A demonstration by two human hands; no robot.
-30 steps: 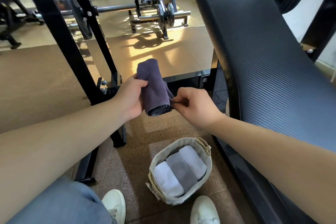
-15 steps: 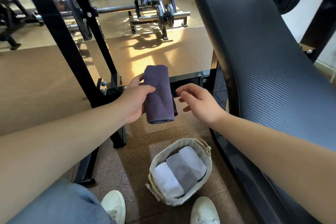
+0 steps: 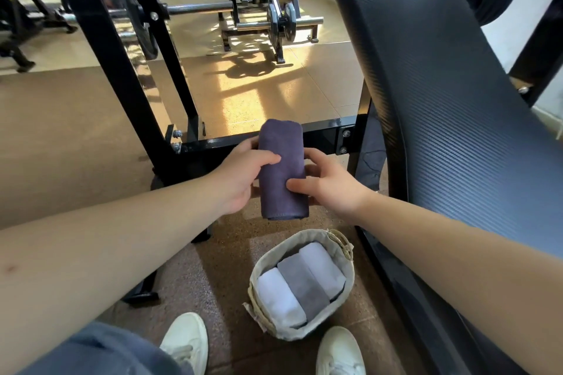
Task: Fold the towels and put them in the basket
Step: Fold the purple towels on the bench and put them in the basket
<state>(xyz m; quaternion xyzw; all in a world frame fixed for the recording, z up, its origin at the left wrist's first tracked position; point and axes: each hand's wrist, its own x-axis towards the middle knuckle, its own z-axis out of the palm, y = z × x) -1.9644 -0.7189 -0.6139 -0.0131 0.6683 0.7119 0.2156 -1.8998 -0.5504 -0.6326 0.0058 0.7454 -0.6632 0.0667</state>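
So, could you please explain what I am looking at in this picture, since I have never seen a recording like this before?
There is no machine here: the camera sits on a person's head and looks forward and down, so you see that person's own two bare arms reaching into the picture. The place is a gym, with a black padded bench on the right and barbell racks behind.

The left hand and the right hand together hold a folded dark purple towel in the air, one hand on each side.

Below it, on the floor between the person's white shoes, stands a small fabric-lined basket. Three folded towels lie side by side in it: a white towel, a grey towel in the middle, and a second white towel.

The purple towel is not yet in the basket.
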